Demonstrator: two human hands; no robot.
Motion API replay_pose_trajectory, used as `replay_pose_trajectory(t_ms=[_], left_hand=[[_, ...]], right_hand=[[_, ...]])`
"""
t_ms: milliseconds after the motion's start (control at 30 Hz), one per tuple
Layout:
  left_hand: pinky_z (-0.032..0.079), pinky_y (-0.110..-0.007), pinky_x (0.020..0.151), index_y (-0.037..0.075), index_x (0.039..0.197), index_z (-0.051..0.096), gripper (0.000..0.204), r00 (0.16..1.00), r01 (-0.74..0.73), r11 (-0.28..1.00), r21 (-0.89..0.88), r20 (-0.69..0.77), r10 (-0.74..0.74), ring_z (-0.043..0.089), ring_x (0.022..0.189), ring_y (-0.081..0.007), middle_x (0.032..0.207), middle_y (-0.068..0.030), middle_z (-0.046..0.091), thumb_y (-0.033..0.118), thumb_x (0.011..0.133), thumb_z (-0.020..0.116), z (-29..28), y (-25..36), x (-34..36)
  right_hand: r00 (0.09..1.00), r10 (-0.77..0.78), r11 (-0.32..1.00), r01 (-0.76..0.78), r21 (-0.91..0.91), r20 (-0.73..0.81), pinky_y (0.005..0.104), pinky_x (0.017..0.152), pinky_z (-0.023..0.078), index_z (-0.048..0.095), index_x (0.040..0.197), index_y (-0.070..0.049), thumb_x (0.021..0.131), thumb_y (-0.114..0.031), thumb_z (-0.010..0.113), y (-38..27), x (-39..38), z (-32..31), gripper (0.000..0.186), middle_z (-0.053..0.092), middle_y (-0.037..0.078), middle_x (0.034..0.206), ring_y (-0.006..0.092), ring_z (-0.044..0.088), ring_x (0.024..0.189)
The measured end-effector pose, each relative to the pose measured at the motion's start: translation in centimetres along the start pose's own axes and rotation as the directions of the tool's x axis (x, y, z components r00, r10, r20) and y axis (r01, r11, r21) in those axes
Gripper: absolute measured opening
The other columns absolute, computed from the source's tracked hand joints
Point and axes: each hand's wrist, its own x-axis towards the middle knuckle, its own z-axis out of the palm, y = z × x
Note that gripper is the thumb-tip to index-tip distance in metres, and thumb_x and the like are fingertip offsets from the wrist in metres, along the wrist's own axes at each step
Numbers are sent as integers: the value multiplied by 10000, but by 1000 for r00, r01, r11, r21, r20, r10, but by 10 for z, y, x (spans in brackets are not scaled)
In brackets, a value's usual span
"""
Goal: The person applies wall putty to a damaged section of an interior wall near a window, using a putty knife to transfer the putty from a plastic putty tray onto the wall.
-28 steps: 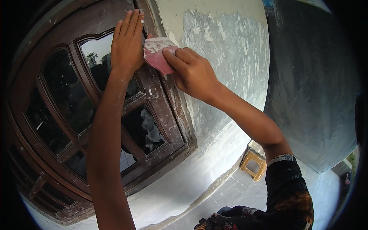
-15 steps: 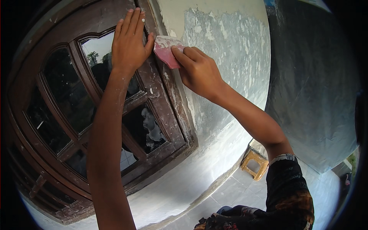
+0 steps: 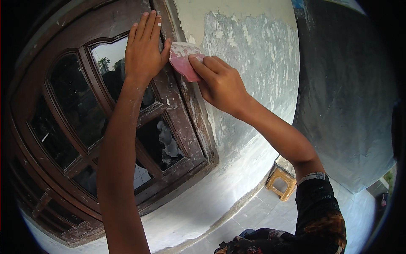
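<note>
My left hand (image 3: 144,53) lies flat with fingers stretched along the dark brown wooden window frame (image 3: 171,108), beside the upper glass pane. My right hand (image 3: 220,84) grips a pink flat scraper (image 3: 182,57) with whitish residue on its upper part. The scraper is at the right side of the frame, where it meets the wall, close to my left thumb. The wall (image 3: 249,67) beside it has patchy, flaking grey and cream paint.
A dark sheet (image 3: 342,97) hangs at the right. A yellow-brown stool (image 3: 287,178) stands low at the wall's foot on grey floor tiles (image 3: 249,216). More panes and wooden bars (image 3: 46,199) of the window extend to the left.
Since the earliest frame, my right hand and the scraper have shifted rightward along the frame's edge, and slightly down in the last half second. My left hand has moved only slightly.
</note>
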Motion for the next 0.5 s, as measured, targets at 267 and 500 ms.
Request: replay_pose_trajectory(t_ms=[267, 500], left_hand=[[288, -446, 1219, 30, 1491, 456, 621, 1000, -8, 999, 32, 20, 8, 360, 1483, -258, 1565, -129, 437, 329, 969, 611, -2, 2, 5], [289, -444, 1216, 29, 1478, 474, 580, 1000, 2, 1000, 24, 21, -2, 377, 1472, -262, 1560, -131, 445, 308, 984, 591, 1, 2, 1]], right_hand=[[997, 3, 983, -18, -185, -79, 431, 689, 560, 620, 1106, -11, 752, -2, 660, 48, 40, 12, 357, 628, 123, 917, 331, 655, 900], [998, -41, 999, 41, -4, -50, 384, 648, 568, 645, 1234, -43, 743, -19, 723, 1, -6, -17, 498, 601, 68, 907, 267, 635, 864]])
